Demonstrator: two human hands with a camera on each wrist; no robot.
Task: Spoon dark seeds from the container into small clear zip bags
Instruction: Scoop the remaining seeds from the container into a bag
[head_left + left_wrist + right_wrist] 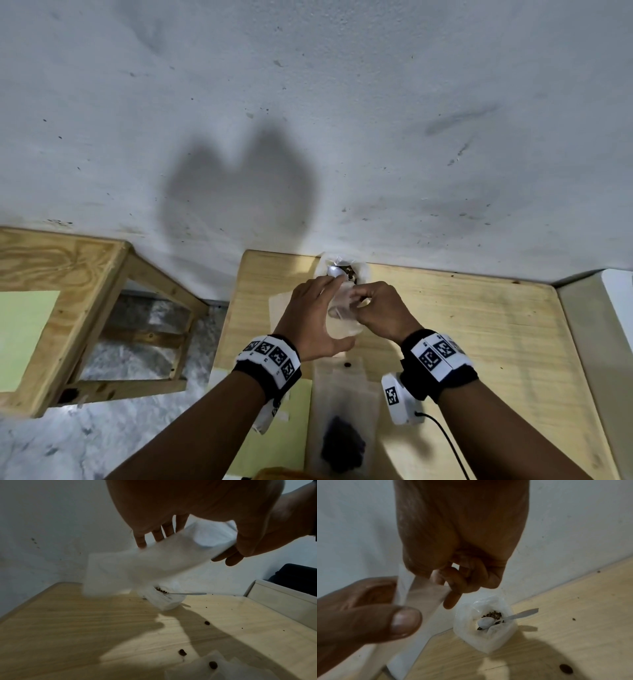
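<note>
step: opening an empty zip bag (343, 317) held at frame centre, above the worktop (496, 342).
left hand (313, 320): fingers mostly straight, thumb and fingers cradling the bag's side.
right hand (380, 310): fingertips pinched on the bag's mouth edge.
container (485, 624): just beyond the hands by the wall, seeds (493, 615) inside, spoon (508, 618) resting in it.
advice: peel the lips apart gently, keep the mouth upward and near the container.
risk: loose seeds already lie on the worktop.

Spoon (508, 619) in seed container (488, 639) at table (479, 325) back edge; filled bag (342, 442) nearer.
</note>
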